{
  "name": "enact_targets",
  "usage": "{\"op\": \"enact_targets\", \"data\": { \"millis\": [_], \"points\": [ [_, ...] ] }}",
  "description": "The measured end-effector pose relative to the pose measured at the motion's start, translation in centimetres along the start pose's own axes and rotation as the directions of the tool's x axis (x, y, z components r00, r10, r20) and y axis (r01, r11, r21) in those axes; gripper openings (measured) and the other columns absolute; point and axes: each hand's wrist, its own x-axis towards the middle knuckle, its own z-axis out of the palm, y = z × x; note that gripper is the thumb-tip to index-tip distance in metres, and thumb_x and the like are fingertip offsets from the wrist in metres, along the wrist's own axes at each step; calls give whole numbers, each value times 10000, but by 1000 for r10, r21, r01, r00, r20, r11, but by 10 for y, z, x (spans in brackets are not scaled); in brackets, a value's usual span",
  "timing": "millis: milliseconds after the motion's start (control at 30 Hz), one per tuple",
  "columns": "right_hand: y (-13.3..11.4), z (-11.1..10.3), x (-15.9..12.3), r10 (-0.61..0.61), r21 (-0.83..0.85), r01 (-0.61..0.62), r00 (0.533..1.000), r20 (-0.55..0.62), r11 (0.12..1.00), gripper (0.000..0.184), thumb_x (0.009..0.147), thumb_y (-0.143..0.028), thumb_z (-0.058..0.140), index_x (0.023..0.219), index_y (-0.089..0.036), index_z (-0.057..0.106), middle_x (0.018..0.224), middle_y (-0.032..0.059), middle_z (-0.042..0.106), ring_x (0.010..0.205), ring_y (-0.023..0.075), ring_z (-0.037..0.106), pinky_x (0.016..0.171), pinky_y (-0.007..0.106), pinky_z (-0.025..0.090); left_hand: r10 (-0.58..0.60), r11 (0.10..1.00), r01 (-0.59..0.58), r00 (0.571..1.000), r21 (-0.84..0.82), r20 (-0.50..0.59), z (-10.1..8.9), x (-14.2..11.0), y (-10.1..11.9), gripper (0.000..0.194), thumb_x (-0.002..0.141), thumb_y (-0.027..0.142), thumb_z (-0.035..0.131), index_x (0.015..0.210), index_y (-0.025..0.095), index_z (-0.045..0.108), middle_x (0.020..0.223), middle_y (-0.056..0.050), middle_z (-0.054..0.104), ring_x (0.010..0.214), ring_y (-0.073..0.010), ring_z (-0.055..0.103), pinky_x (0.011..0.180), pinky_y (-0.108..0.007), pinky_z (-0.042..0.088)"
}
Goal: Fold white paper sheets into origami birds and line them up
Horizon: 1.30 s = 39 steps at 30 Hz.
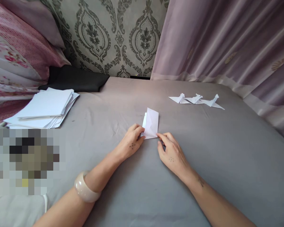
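A small folded sheet of white paper (pixel 151 122) stands out in front of me over the grey cloth, creased and with a flap on its left side. My left hand (pixel 132 140) pinches its lower left corner between thumb and fingers. At the lower right corner, my right hand (pixel 171 151) touches the paper with the index fingertip; its thumb is held apart below, and the other fingers are curled. Whether the right hand grips the corner or only presses it, I cannot make out.
Three folded white paper birds (pixel 211 101) stand in a row at the back right. A stack of white paper (pixel 46 104) lies at the left, before a black folded cloth (pixel 75 78). Curtains (pixel 203 37) hang at the right; a pixelated patch covers the lower left.
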Motion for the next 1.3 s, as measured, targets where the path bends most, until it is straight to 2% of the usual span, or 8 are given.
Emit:
{"op": "enact_targets", "data": {
  "millis": [333,500,567,767,867,933,1100,1300],
  "points": [
    [-8,6,14,-8,-71,0,993,-120,997,264,860,-283,546,1101,-201,475,1056,96,585,773,201,612,621,315,466,56,995,-50,996,84,-74,12,-7,-8,323,873,153,453,1188,200,396,977,-61,551,882,-193,538,760,-338,473],
    [-9,8,17,-1,-96,-19,978,-211,995,112,892,-287,481,971,-208,474,906,72,625,752,210,632,596,300,441,131,982,-124,991,142,-41,7,-5,-1,121,906,147,404,997,184,475,942,-64,533,844,-184,501,764,-330,459],
    [-10,7,16,36,-85,-59,968,-249,995,108,891,-287,469,964,-208,470,867,73,643,728,214,639,596,304,438,189,965,-188,982,182,9,6,-5,2,178,926,112,349,964,174,512,958,-77,538,842,-183,490,783,-331,454],
    [-11,3,11,155,28,-154,950,-270,988,309,859,-276,500,1149,-186,437,782,59,667,655,233,647,567,324,449,281,912,-305,951,275,127,9,-5,2,372,908,32,318,1191,158,524,1056,-100,557,887,-194,490,822,-321,460],
    [-11,2,11,101,32,-95,958,-268,995,520,877,-261,474,1367,-185,318,854,76,661,640,219,636,569,334,467,311,885,-344,939,315,149,10,-4,0,425,898,22,308,1255,152,497,1086,-113,551,902,-200,493,836,-333,463],
    [-11,0,11,24,-51,-38,966,-257,998,505,902,-253,430,1396,-215,330,917,89,637,647,206,625,580,334,467,325,869,-362,931,337,163,10,-4,-1,432,905,32,304,1282,141,485,1092,-119,549,902,-204,492,833,-339,465],
    [-11,-7,10,-46,-159,11,974,-220,987,231,910,-252,433,1076,-228,592,953,69,616,651,160,610,593,290,441,327,843,-376,926,384,189,10,-3,-1,433,922,57,300,1319,121,462,1081,-124,547,890,-211,478,820,-344,464],
    [-9,-12,13,-74,-86,54,963,-258,995,164,885,-312,524,806,-212,626,832,24,614,618,119,584,628,253,446,311,825,-384,921,414,236,6,-2,3,430,925,73,288,1317,137,454,1055,-120,546,849,-205,464,789,-342,459]
  ]
}}
